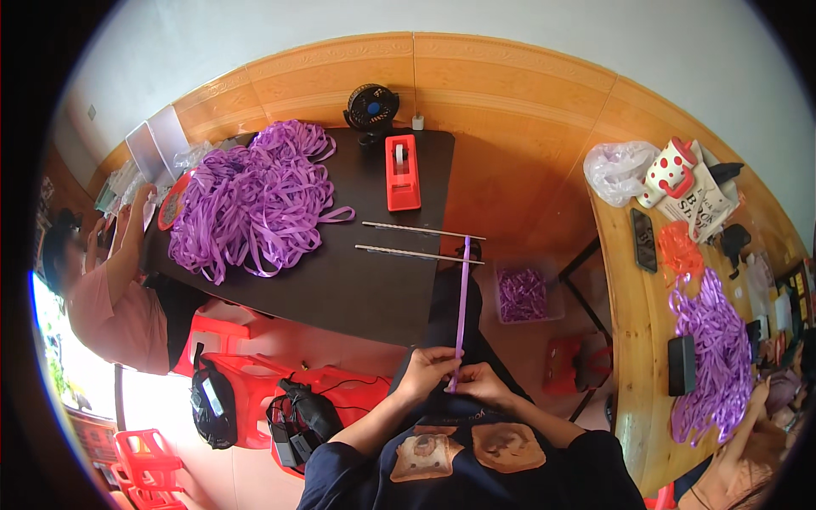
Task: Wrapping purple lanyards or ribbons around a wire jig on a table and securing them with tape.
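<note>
A narrow purple ribbon (462, 306) runs from two thin metal rods (412, 252) down toward my lap, stretched fairly straight. The rods lie roughly parallel and jut past the right edge of the dark table (374, 293); the ribbon passes at their outer ends. My left hand (427, 371) pinches the ribbon near its lower part. Close beside it, my right hand (481, 386) is closed on the ribbon's lower end, where a short folded bit shows between the fingers. Just how the ribbon is folded there is too small to tell.
A big heap of purple ribbon (255, 200), a red tape dispenser (403, 174) and a black fan (372, 109) are on the dark table. Beneath stands a bin of purple pieces (522, 294). Other people sit at left and lower right, by a wooden table (633, 340).
</note>
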Demonstrator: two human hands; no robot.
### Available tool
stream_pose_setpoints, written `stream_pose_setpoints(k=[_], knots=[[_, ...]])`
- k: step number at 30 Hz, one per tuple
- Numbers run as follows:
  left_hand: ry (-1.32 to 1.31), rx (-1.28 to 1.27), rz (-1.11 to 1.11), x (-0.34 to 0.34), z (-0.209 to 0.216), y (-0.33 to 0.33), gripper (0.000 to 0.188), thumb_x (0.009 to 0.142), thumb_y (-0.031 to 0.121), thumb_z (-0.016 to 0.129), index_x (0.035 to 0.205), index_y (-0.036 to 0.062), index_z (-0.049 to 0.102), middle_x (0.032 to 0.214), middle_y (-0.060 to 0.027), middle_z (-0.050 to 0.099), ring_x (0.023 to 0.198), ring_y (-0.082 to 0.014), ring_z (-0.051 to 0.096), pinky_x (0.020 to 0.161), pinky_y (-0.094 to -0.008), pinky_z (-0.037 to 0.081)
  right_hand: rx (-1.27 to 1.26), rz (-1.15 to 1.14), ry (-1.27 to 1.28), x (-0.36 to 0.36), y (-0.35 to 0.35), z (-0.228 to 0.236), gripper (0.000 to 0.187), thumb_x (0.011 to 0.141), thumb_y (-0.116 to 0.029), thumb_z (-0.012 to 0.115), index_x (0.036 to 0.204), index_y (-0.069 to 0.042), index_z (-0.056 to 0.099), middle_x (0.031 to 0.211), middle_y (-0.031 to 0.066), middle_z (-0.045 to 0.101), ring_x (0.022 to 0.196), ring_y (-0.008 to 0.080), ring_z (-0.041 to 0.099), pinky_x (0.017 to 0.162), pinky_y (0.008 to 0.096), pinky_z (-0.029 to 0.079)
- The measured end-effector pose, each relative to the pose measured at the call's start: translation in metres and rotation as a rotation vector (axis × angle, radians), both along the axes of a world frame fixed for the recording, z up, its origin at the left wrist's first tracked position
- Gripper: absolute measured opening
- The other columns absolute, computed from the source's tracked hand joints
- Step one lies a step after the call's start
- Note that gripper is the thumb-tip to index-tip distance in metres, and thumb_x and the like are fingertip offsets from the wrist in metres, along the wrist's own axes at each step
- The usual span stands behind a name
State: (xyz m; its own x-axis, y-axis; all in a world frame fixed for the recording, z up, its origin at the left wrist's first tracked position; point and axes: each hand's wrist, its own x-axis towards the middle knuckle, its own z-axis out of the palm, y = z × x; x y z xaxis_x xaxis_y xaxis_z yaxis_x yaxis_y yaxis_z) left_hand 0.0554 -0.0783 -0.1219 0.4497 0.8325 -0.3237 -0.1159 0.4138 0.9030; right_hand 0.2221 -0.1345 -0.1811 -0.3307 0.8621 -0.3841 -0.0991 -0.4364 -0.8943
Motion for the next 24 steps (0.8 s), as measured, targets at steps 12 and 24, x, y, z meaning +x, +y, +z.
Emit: stream_pose_setpoints(k=[12, 24], knots=[[0.098, 0.031, -0.134, -0.008, -0.01, 0.003, 0.012, 0.08, 0.006, 0.071, 0.088, -0.0022, 0.067, 0.072, -0.0008, 0.063, 0.067, -0.006, 0.057, 0.062, -0.0183, 0.045, -0.078, 0.024, 0.08, 0.001, 0.005, 0.016, 0.016, 0.079, -0.005, 0.071, 0.093, 0.001, 0.069, 0.084, 0.0053, 0.069, 0.077, 0.0097, 0.062, 0.074, 0.023, 0.049], [-0.164, 0.059, 0.39, 0.064, -0.015, 0.049, 0.01, 0.08, 0.008, 0.073, 0.085, 0.0074, 0.063, 0.071, 0.0034, 0.06, 0.06, -0.0041, 0.053, 0.055, -0.0172, 0.039, 0.007, 0.227, 0.028, 0.016, 0.013, 0.03, 0.014, 0.078, -0.01, 0.074, 0.087, -0.001, 0.07, 0.079, 0.0027, 0.067, 0.076, 0.009, 0.059, 0.072, 0.0238, 0.047]])
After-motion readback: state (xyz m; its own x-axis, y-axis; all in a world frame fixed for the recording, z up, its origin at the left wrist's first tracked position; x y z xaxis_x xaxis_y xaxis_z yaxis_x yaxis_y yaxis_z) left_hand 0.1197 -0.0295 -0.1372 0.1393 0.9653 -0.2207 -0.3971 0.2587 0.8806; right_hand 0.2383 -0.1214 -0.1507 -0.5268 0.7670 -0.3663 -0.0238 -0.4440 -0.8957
